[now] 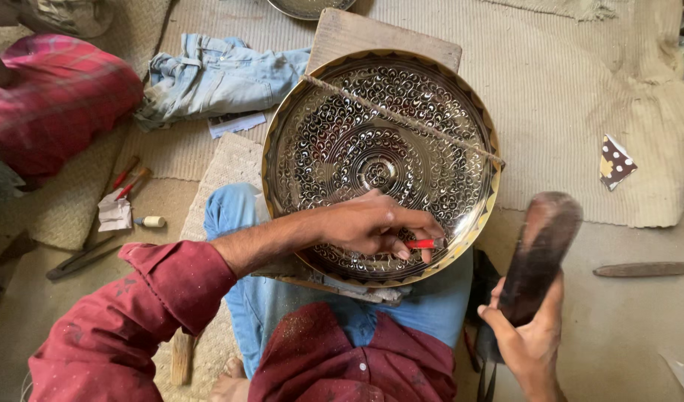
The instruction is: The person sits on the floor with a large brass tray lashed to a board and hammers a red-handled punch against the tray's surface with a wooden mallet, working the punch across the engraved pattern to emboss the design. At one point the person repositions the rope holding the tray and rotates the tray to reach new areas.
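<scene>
A round engraved metal plate [379,160] rests tilted on the person's lap, over blue jeans [241,216], with a wooden board [357,37] under its far edge. Fine scroll patterns in rings cover its face, and the rim is brass-coloured. A thin cord [431,126] runs across the plate's upper right part, from the far left rim to the right rim.

The left hand [371,223] lies on the near part of the plate, its fingers [401,242] closed tightly round a small red-handled chisel [425,243] whose tip touches the metal near the near-right rim. The sleeve [141,313] on that arm is dark red.

The right hand [532,339] is raised at the near right, apart from the plate, with its fingers wrapped firmly round the lower end of a dark wooden mallet [539,249], whose broad end points up and away and looks blurred.

To the left, on the woven mat [580,89], lie crumpled jeans [215,74] and a slip of paper [236,123]. Nearer, on the floor, are two red-handled tools [129,179], a wad of paper [115,214], a small cork-like stub [151,221] and dark metal tongs [77,259]. A red cloth bundle [55,100] sits at the far left. To the right lie a folded dotted paper [616,160] and a long dark stick [646,269].
</scene>
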Demonstrator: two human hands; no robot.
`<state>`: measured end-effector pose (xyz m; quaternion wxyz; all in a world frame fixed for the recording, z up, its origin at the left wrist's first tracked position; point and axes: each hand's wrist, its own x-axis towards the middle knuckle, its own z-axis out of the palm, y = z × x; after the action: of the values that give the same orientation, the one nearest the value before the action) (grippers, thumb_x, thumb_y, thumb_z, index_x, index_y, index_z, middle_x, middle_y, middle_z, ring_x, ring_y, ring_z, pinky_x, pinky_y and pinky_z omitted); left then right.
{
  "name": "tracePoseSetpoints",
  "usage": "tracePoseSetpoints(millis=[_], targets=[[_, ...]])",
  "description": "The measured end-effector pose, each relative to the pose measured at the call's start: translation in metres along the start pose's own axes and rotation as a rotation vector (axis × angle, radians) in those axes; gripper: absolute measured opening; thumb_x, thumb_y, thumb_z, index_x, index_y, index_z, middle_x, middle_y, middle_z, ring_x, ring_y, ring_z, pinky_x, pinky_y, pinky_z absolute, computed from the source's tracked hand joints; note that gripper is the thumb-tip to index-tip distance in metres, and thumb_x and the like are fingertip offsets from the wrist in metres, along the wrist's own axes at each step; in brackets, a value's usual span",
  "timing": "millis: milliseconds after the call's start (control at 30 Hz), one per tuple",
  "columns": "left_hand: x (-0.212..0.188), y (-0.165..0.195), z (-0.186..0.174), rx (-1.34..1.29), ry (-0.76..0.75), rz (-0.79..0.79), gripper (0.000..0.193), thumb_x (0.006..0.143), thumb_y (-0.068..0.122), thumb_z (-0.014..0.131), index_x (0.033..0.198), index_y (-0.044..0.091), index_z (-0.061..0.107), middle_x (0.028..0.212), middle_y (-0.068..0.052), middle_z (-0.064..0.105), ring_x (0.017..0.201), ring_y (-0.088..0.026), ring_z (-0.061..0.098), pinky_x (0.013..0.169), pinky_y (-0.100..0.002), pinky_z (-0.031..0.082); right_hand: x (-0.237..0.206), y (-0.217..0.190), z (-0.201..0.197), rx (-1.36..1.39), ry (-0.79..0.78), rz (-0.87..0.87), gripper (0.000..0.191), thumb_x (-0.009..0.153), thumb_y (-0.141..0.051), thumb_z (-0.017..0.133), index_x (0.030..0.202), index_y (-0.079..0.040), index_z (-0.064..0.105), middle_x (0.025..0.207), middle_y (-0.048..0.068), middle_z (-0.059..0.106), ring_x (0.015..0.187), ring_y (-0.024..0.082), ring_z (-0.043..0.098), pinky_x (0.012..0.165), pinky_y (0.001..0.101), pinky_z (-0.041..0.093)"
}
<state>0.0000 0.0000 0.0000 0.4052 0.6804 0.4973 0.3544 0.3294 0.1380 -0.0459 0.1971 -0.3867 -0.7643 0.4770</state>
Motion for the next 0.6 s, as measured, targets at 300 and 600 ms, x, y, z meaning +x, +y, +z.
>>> tracePoseSetpoints(millis=[300,600], targets=[[0.006,-0.020,0.010,0.035,0.078,0.134,0.045,0.096,0.018,0.070,0.138,0.011,0.055,0.129,-0.004,0.073,0.106,-0.018,0.076,0.080,-0.034,0.064,0.005,-0.041,0.004,-0.794,0.052,-0.393,0.086,0.068,0.009,0.078,0.146,-0.014,0.051,0.096,0.013,0.068,0.079,0.031,0.067,0.072,0.0440,0.055],[-0.001,0.004,-0.002,0.009,0.205,0.154,0.042,0.094,0.005,0.069,0.134,0.010,0.057,0.117,-0.002,0.080,0.100,-0.019,0.077,0.070,-0.037,0.059,0.004,-0.018,0.013,-0.228,0.020,-0.242,0.091,0.069,0.004,0.079,0.149,0.002,0.037,0.093,0.006,0.070,0.075,0.014,0.069,0.073,0.0292,0.056]])
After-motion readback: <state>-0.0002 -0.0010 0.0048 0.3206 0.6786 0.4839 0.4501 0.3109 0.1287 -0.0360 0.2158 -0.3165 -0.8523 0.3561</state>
